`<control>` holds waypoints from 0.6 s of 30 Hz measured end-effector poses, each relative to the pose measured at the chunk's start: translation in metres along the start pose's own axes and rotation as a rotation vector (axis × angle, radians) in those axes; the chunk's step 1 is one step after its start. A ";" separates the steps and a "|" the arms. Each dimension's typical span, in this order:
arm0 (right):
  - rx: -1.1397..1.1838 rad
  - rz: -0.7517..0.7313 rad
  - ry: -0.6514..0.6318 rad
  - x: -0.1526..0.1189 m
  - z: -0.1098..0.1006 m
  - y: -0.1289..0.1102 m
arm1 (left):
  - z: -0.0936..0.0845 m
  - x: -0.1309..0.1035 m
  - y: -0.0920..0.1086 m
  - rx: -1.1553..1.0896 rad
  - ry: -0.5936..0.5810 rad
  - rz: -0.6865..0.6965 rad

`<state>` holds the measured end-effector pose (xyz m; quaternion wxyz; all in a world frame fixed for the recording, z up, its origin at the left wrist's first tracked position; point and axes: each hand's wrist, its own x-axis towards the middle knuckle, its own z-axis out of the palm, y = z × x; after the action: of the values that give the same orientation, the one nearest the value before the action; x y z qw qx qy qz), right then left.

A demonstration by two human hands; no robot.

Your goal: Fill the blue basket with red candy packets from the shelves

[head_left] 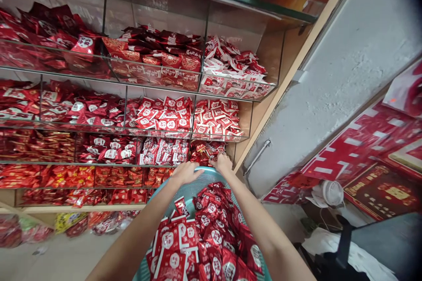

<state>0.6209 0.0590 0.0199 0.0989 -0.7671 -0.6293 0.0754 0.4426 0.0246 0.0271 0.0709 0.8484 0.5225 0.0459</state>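
A teal plastic basket (pixel 205 178) fills the lower middle of the head view, loaded with small red candy packets (pixel 214 221). Some packets have white borders and lie on the left side; darker red ones with white labels lie on the right. My left hand (pixel 187 173) is closed on the far rim, its thumb lying along the inside. A little to the right, my right hand (pixel 223 164) grips the same rim; its fingertips are partly hidden beyond the edge. Just past my hands is a shelf bin of red packets (pixel 201 151).
Glass-fronted shelves (pixel 118 81) of red packets rise ahead and to the left. A grey wall (pixel 343 66) stands right of the wooden shelf side (pixel 283 77). Lower right are a small white fan (pixel 332 193), a red box (pixel 384 191) and a black-framed chair (pixel 344 246). Bagged goods (pixel 70 224) sit under the shelves.
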 end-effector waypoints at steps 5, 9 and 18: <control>-0.036 0.060 -0.048 0.008 0.007 -0.007 | -0.005 0.000 0.004 -0.004 -0.016 -0.030; -0.052 0.070 -0.077 0.009 0.004 -0.005 | -0.005 -0.002 0.003 -0.015 -0.008 -0.026; -0.053 -0.004 -0.129 0.003 -0.026 0.010 | 0.004 0.002 -0.003 -0.021 -0.002 -0.025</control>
<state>0.6372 0.0590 0.0425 0.0378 -0.7618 -0.6377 0.1076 0.4415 0.0273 0.0231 0.0806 0.8410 0.5327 0.0497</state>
